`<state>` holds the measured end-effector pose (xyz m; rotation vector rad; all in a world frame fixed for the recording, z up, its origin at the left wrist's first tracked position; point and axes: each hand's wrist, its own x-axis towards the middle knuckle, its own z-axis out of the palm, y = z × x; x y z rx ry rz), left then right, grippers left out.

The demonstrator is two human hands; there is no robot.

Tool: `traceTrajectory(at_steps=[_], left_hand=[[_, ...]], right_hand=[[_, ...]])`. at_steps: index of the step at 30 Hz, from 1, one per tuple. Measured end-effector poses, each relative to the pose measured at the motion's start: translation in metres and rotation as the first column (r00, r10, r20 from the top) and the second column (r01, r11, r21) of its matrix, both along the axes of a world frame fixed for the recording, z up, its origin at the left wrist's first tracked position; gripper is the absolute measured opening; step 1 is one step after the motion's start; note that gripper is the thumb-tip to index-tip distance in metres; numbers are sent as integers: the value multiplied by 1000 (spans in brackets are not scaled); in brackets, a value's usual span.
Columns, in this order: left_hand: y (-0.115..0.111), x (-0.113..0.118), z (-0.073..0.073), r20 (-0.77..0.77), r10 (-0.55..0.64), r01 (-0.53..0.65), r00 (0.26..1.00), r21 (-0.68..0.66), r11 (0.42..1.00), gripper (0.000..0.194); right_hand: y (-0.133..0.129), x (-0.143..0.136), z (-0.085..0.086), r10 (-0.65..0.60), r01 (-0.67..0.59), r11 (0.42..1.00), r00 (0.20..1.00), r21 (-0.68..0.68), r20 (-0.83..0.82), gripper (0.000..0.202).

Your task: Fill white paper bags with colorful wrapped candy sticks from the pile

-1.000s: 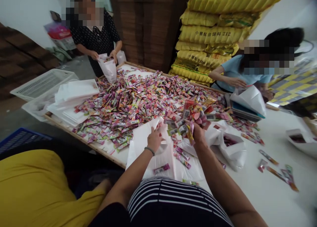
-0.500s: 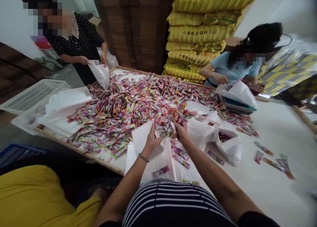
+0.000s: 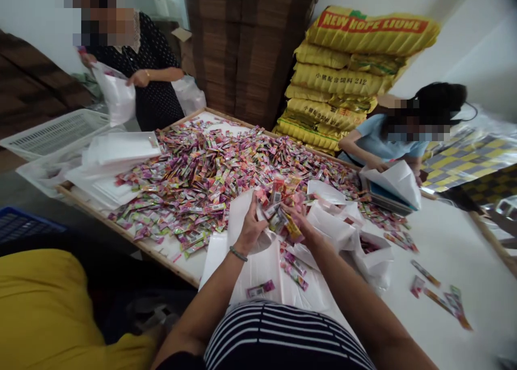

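Observation:
Between my two hands is a bunch of small colourful packets (image 3: 278, 206). My left hand (image 3: 252, 230), with a bracelet at its wrist, is closed round the edge of a white bag (image 3: 264, 257) and touches the left side of the bunch. On the other side my right hand (image 3: 301, 222) has its fingers wrapped round packets, some of them yellow and red. A big heap of similar packets (image 3: 210, 170) covers the table beyond. Just right of my right hand lie open white bags (image 3: 333, 222), one of them (image 3: 375, 254) with packets inside.
Across the table a person in a dotted top holds a white bag (image 3: 117, 98). At the right a person in light blue handles a white bag on a box (image 3: 388, 200). White sheets (image 3: 121, 149) lie at the left. Loose packets (image 3: 438, 300) are at the right.
My hands have drawn slightly apart, and more packets show between them. The person in the dotted top has lifted the white bag leftward off the table edge. The view has shifted.

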<state>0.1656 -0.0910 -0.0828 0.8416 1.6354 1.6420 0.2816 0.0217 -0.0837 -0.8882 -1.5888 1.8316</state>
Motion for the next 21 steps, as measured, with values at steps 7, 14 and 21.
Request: traceTrajectory(at_steps=[7,14,21], left_hand=[[-11,-18,20,-383,33,-111,923,-183,977,94],[-11,-32,11,-451,-15,-185,892,-395,900,103],[-1,-30,3,-442,-102,-102,891,-414,904,96]], right_hand=[[3,-26,44,9,-284,852,848,441,529,40],[9,-40,52,-54,-685,512,576,517,816,60],[10,-30,46,-250,-804,197,512,561,822,35]])
